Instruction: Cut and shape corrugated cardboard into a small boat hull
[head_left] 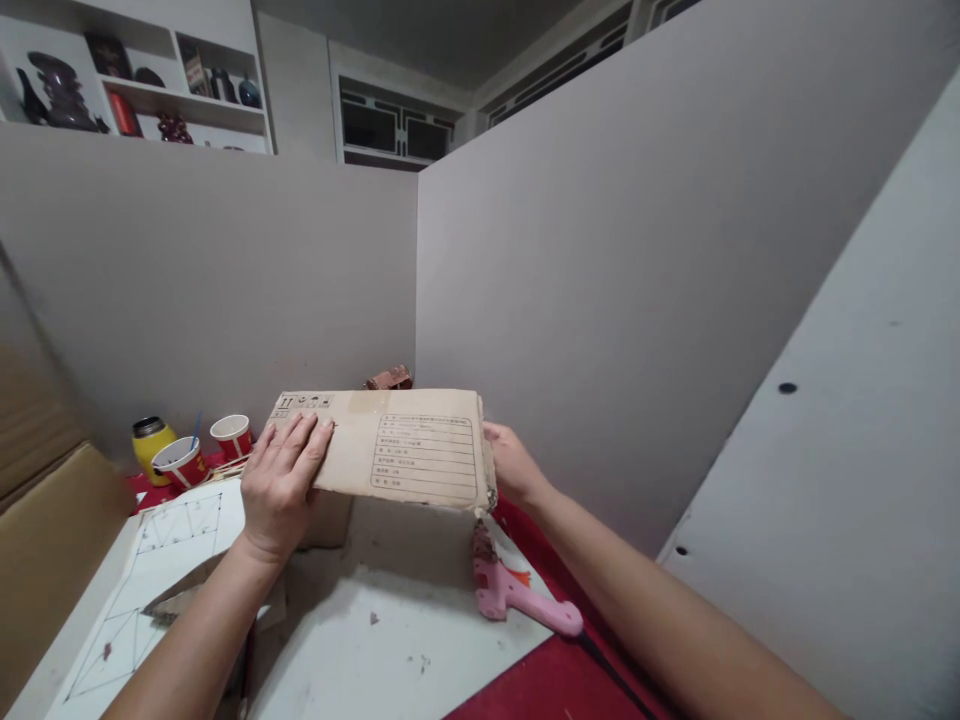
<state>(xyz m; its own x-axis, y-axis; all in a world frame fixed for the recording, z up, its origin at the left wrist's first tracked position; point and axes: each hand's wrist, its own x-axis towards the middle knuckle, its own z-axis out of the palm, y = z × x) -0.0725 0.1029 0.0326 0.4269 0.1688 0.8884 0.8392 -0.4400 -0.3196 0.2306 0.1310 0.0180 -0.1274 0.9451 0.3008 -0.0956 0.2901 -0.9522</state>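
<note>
A printed brown cardboard piece (352, 450) is raised above the white table, its label facing up toward me. My left hand (281, 480) lies flat across its left part, fingers stretched out over the surface. At the right edge, my right hand (514, 465) grips the cardboard, most of its fingers hidden behind it. Below the left part shows another brown cardboard piece (328, 522); how the two join is hidden. A pink glue gun (517, 598) rests near the right front, its nozzle end just under the cardboard's right corner.
Red-and-white paper cups (231, 437) and a yellow bottle (152, 447) stand back left, near thin wooden sticks (225, 468). A drawn plan sheet (180, 525) lies left under a cardboard scrap (184, 590). A large carton (60, 550) borders the left; grey panels (637, 250) rise behind.
</note>
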